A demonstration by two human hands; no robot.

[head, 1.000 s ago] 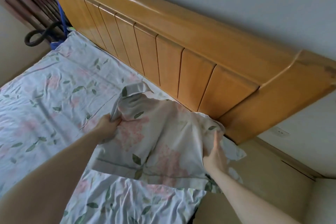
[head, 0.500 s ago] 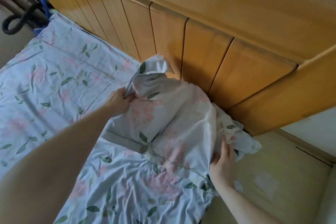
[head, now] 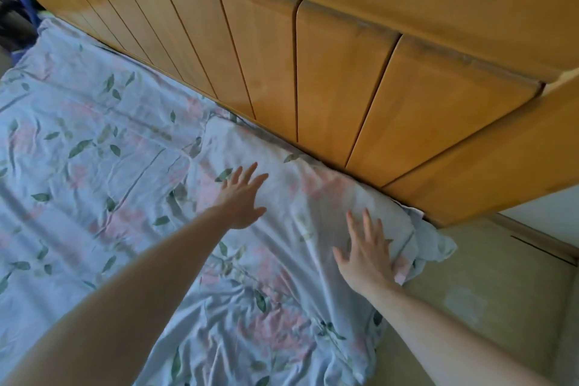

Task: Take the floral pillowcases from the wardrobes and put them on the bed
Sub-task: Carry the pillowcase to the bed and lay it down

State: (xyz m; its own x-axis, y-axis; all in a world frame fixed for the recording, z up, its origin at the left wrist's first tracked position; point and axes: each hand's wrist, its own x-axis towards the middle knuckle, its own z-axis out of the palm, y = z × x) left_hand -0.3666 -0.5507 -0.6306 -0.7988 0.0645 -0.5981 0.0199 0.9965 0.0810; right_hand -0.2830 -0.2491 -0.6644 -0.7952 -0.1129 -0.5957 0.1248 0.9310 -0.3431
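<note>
Now the floral pillowcase [head: 313,213] lies on the bed [head: 78,150], up at one o'clock against the headboard [head: 329,88]; left hand [head: 241,197] and right hand [head: 366,252], fingers spread flat, smooth it. Next, likely back to the wardrobes.

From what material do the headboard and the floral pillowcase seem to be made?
The headboard looks like wood with a glossy varnish: honey-coloured vertical panels with faint grain and soft reflections. It may be veneer; the picture cannot settle that. The floral pillowcase looks like thin woven cloth, perhaps cotton, with a matt finish: it creases finely and lies limp under both open hands, left hand and right hand.
</note>
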